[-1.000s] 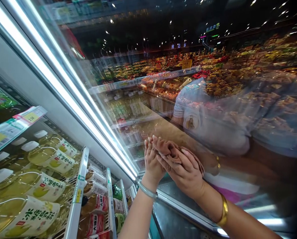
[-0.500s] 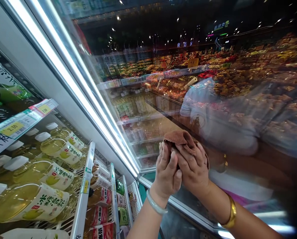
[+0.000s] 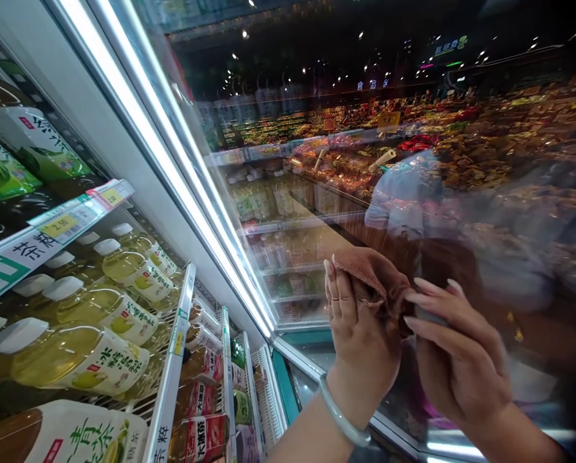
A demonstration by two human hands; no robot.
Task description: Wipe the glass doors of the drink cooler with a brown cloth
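A brown cloth (image 3: pixel 372 273) is bunched up in front of the glass door, held in my left hand (image 3: pixel 358 328), whose fingers lie over its near side. A pale bangle circles my left wrist. To the right, my right hand (image 3: pixel 461 354) has its fingers stretched and apart. Its fingertips reach to the cloth's right edge; whether they touch it I cannot tell. The glass door (image 3: pixel 311 225) carries reflections of shelves, bottles and a person in light clothing.
On the left stand cooler shelves with price strips (image 3: pixel 60 225), filled with pale yellow drink bottles (image 3: pixel 85 360) and red-labelled bottles (image 3: pixel 203 399). A bright light strip (image 3: pixel 172 173) runs diagonally along the door frame. Heaped goods show beyond the glass.
My right hand has come off the cloth and moved right, its fingers spreading. My left hand has shifted right and now holds the cloth. The view has turned slightly left.
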